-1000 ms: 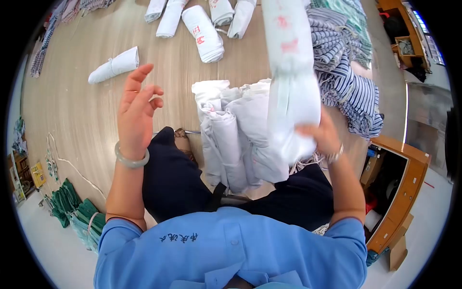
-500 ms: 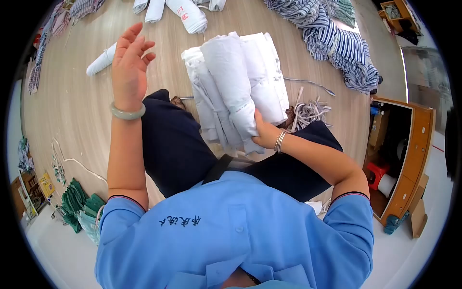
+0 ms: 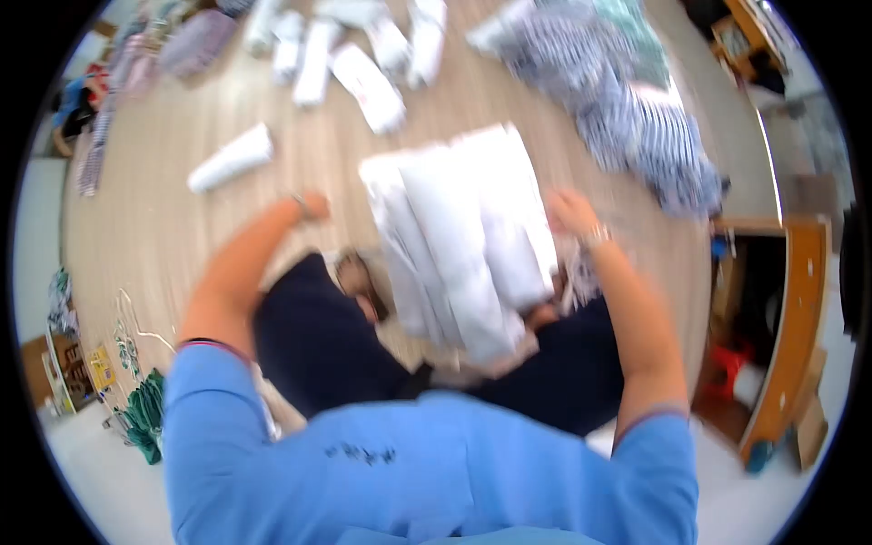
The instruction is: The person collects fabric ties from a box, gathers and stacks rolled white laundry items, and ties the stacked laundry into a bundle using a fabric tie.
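Observation:
A stack of rolled and folded white cloth (image 3: 454,236) lies on the wooden surface between my legs, its near end by my lap. My left hand (image 3: 313,207), smeared by motion, is off to the stack's left with a gap between them. No held thing shows in it, and its fingers cannot be made out. Close by the stack's right edge is my right hand (image 3: 570,213), blurred too; I cannot tell whether it touches the cloth. A single white roll (image 3: 232,159) rests beyond my left hand.
Several white rolls (image 3: 368,86) lie at the far side. Striped cloth (image 3: 627,118) is heaped at the far right. Pale cloth strips (image 3: 579,277) lie beside my right knee. An open wooden cabinet (image 3: 799,318) stands at right, and green cloth (image 3: 145,413) is at lower left.
My right hand has let go of the white roll on the stack and moved outward to its right side. My left hand has come down from its raised, spread position. The view has shifted.

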Motion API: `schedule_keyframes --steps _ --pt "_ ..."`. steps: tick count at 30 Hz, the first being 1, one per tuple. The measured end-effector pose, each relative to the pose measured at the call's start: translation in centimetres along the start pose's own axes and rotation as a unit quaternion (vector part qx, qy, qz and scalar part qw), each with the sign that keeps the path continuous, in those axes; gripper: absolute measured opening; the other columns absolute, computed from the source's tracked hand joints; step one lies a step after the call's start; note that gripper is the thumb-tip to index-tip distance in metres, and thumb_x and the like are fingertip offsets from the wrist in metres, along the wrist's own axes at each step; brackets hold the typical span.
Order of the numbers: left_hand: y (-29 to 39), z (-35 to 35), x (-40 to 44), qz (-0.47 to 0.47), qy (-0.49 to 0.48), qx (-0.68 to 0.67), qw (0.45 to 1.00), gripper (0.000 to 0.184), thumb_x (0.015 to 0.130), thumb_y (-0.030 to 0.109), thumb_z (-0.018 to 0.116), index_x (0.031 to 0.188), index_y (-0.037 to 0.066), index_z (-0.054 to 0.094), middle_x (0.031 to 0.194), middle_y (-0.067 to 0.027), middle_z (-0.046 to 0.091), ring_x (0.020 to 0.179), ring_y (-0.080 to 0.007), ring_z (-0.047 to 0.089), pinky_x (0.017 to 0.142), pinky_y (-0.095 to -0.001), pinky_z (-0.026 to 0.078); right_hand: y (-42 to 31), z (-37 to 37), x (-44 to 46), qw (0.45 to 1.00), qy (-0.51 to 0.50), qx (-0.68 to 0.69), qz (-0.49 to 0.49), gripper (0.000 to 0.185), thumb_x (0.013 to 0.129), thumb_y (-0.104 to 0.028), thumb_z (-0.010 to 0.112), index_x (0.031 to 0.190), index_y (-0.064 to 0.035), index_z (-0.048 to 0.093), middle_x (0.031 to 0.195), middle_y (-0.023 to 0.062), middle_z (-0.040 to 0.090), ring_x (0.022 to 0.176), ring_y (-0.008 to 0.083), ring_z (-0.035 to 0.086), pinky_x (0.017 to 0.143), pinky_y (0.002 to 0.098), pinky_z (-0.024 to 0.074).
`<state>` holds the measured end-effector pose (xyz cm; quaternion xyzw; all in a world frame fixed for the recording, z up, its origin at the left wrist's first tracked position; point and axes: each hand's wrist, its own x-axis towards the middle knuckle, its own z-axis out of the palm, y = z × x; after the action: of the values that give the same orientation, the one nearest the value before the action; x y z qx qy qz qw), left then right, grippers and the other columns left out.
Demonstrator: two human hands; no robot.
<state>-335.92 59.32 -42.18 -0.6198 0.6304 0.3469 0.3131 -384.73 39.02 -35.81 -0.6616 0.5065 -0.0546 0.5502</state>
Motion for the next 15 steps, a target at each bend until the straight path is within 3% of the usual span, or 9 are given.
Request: schedule_keyframes --steps 1,3,4,6,7,9,12,13,15 --pt "0.5 1.6 1.4 -0.04 -0.013 0.049 0.998 0.034 0.081 0.031 0.052 0.101 0.007 0.062 0.102 -0.0144 0.06 0.096 -0.0299 0.056 0.085 -0.0415 0.041 4.1 -1.5 3.2 0.99 0.023 -0.135 0.035 0.029 0.086 -0.027 0.043 0.08 -0.0035 0.057 0.065 0.0075 0.06 0.055 0.0163 0.058 0.048 0.0304 0.0474" --pt "4.6 5.1 3.7 -0.025 -0.046 0.044 0.998 0.033 0.081 0.031 0.052 0.101 0.007 0.062 0.102 -0.0143 0.06 0.096 -0.0299 0.056 0.085 -0.0414 0.041 11.7 -3.3 8.3 0.96 -0.007 -0.264 0.095 0.031 0.085 -0.026 0.042 0.066 -0.0056 0.056 0.06 0.0079 0.057 0.048 0.0199 0.055 0.044 0.0345 0.0437" --pt "6.6 6.2 4.9 -0.009 -0.063 0.035 0.997 0.033 0.081 0.031 0.052 0.101 0.007 0.062 0.102 -0.0143 0.06 0.096 -0.0298 0.056 0.085 -0.0414 0.041 12.5 -2.4 8.3 0.966 0.073 -0.004 0.248 0.028 0.084 -0.025 0.043 0.066 -0.0069 0.054 0.059 0.0082 0.055 0.049 0.0215 0.052 0.044 0.0372 0.0414" --pt "9.8 7.9 6.6 0.019 -0.093 0.019 0.995 0.033 0.081 0.031 0.052 0.101 0.007 0.062 0.102 -0.0143 0.06 0.096 -0.0298 0.056 0.085 -0.0413 0.041 18.9 -1.5 10.7 0.907 0.074 0.257 0.326 0.018 0.083 -0.026 0.046 0.08 -0.0092 0.052 0.061 0.007 0.046 0.054 0.0211 0.047 0.045 0.038 0.0401" --pt "10.5 8.2 7.2 0.027 -0.099 0.012 0.995 0.033 0.081 0.03 0.052 0.101 0.007 0.062 0.102 -0.0143 0.06 0.096 -0.0298 0.056 0.085 -0.0413 0.041 18.6 -0.5 11.9 0.909 0.067 0.254 0.323 0.018 0.083 -0.026 0.046 0.08 -0.0092 0.052 0.061 0.007 0.046 0.054 0.0211 0.047 0.045 0.038 0.0401" --pt "11.6 8.8 7.8 0.04 -0.111 0.005 0.993 0.032 0.081 0.03 0.052 0.101 0.007 0.062 0.102 -0.0143 0.06 0.096 -0.0297 0.056 0.085 -0.0412 0.042 20.8 1.2 11.9 0.844 0.14 0.379 0.352 0.019 0.082 -0.03 0.05 0.089 -0.0115 0.049 0.067 0.0069 0.046 0.053 0.0208 0.044 0.045 0.037 0.0397" --pt "12.4 8.6 8.6 0.057 -0.125 0.005 0.991 0.032 0.081 0.029 0.052 0.101 0.007 0.062 0.103 -0.0142 0.06 0.096 -0.0297 0.056 0.084 -0.0411 0.042 22.3 2.6 14.2 0.825 0.227 0.364 0.369 0.025 0.08 -0.032 0.056 0.094 -0.0134 0.048 0.078 0.0071 0.048 0.054 0.0197 0.044 0.045 0.0348 0.0376" --pt "12.6 8.5 8.7 0.064 -0.131 0.003 0.989 0.032 0.081 0.029 0.052 0.101 0.007 0.062 0.103 -0.0142 0.06 0.096 -0.0297 0.056 0.084 -0.041 0.042 21.5 3.1 14.4 0.828 0.242 0.358 0.358 0.035 0.076 -0.035 0.06 0.101 -0.0142 0.046 0.086 0.0072 0.049 0.054 0.0175 0.044 0.044 0.0318 0.0357" --pt "12.8 8.2 9.0 0.072 -0.136 0.004 0.988 0.032 0.081 0.029 0.052 0.101 0.007 0.062 0.103 -0.0142 0.06 0.096 -0.0296 0.056 0.084 -0.041 0.042 20.1 2.6 14.7 0.821 0.242 0.347 0.384 0.036 0.076 -0.036 0.06 0.101 -0.0131 0.048 0.083 0.0068 0.049 0.054 0.0172 0.044 0.044 0.0312 0.0358"
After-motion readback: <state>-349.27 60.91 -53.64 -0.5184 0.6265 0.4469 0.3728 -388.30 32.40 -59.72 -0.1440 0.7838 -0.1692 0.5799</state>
